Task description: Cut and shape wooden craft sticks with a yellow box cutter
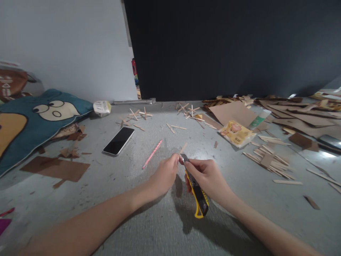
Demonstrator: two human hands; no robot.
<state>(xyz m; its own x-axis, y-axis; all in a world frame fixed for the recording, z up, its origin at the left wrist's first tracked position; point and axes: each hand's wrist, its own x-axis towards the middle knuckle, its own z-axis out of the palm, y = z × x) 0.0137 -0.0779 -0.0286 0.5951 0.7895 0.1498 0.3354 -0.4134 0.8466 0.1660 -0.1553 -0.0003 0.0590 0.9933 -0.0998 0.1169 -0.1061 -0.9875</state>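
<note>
Between the fingers of my left hand (165, 175) is a wooden craft stick (183, 147), its far end pointing up and away. My right hand (209, 174) is wrapped round a yellow and black utility knife (198, 195). The knife's metal tip is close against the stick, beside my left fingertips; whether the blade touches the wood I cannot tell. A red and white patterned pencil (151, 154) lies on the grey surface to the left of my hands. Farther left rests a phone (118, 141) with a dark screen.
Loose craft sticks (269, 160) lie at right, others (189, 112) at the back. A yellow packet (236, 133), a glue stick (259, 119) and cardboard sheets (301, 113) are back right. At left are a blue cushion (48, 121) and a cardboard piece (57, 168). A dark panel (226, 49) stands behind.
</note>
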